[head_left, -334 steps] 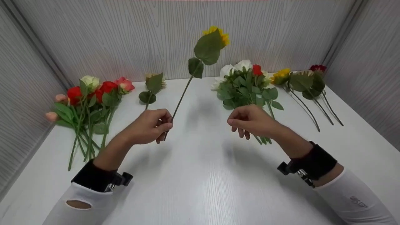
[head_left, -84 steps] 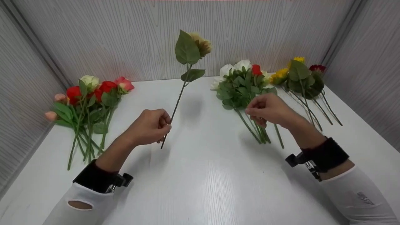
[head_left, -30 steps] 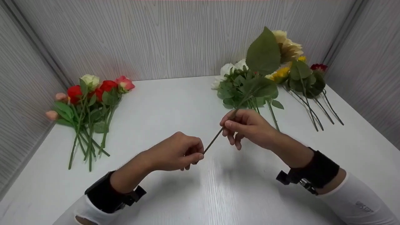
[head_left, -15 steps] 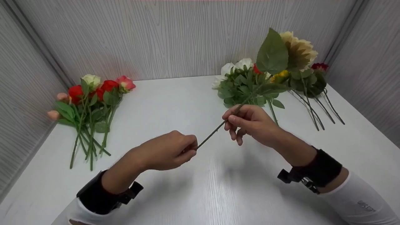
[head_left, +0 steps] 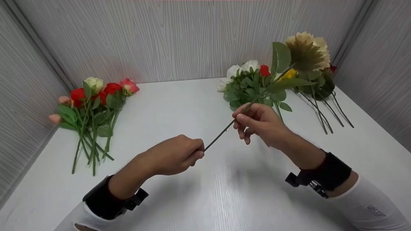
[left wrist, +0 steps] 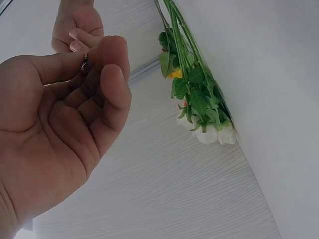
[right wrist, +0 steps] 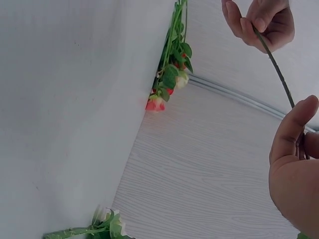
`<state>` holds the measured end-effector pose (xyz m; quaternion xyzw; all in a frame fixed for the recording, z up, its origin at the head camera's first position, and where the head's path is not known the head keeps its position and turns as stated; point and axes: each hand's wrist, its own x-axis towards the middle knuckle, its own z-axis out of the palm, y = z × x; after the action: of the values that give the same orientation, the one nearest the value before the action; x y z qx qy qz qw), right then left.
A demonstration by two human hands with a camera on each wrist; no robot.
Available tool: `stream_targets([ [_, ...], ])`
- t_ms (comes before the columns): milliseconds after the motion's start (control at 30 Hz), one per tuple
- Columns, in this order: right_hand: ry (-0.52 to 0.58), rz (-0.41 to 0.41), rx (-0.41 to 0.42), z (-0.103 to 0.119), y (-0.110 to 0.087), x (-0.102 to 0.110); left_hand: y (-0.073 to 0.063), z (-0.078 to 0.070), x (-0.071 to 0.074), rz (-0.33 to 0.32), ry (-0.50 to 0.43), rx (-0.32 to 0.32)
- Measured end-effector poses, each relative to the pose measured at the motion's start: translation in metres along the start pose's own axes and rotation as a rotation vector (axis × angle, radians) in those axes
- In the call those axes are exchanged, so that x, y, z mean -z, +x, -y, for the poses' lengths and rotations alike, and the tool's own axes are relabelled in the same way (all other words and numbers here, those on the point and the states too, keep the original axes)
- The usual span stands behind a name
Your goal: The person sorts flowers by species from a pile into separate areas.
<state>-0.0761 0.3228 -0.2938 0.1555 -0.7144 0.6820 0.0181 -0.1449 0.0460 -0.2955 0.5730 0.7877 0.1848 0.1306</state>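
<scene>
A long-stemmed cream sunflower (head_left: 308, 53), apparently artificial, slants up to the right above the white table in the head view, its bloom facing away. My left hand (head_left: 176, 155) pinches the lower end of its stem between thumb and fingers. Higher up, just below the green leaves (head_left: 290, 84), my right hand (head_left: 263, 126) holds the stem between thumb and forefinger, the other fingers loosely bent. In the right wrist view the bare stem (right wrist: 279, 74) runs between both hands. The left wrist view shows the left palm (left wrist: 65, 124) with fingers curled in; the bloom is out of that view.
At left lies a bunch with red roses (head_left: 78, 96), a pink rose (head_left: 128, 86) and peach buds (head_left: 55, 118). Behind the right hand lie white roses (head_left: 250, 65); farther right, yellow sunflowers (head_left: 290, 73) and a dark red flower. Panels (head_left: 179, 38) enclose the back and sides.
The yellow sunflower held earlier now lies at right. The left hand took up the cream sunflower and moved right; the right hand gripped its stem. Lately the bloom has turned and shifted right.
</scene>
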Motion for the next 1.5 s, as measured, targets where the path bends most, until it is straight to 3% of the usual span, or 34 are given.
stream_targets([
  [267,-0.112,0.123,0.003,-0.004,-0.002,-0.01,0.005,-0.005,-0.007,-0.012,-0.034,-0.04],
  [533,-0.26,0.168,0.025,-0.006,-0.008,-0.023,0.007,-0.008,-0.012,0.003,-0.103,-0.08],
  [867,-0.298,0.192,0.105,-0.005,-0.014,-0.036,0.01,-0.009,-0.018,0.026,-0.129,-0.087],
  [1167,-0.385,0.171,0.099,-0.001,-0.014,-0.032,0.01,-0.007,-0.017,0.037,-0.089,-0.101],
  [1500,-0.437,0.098,0.052,-0.003,-0.006,-0.013,0.006,0.005,-0.006,-0.075,-0.026,-0.115],
])
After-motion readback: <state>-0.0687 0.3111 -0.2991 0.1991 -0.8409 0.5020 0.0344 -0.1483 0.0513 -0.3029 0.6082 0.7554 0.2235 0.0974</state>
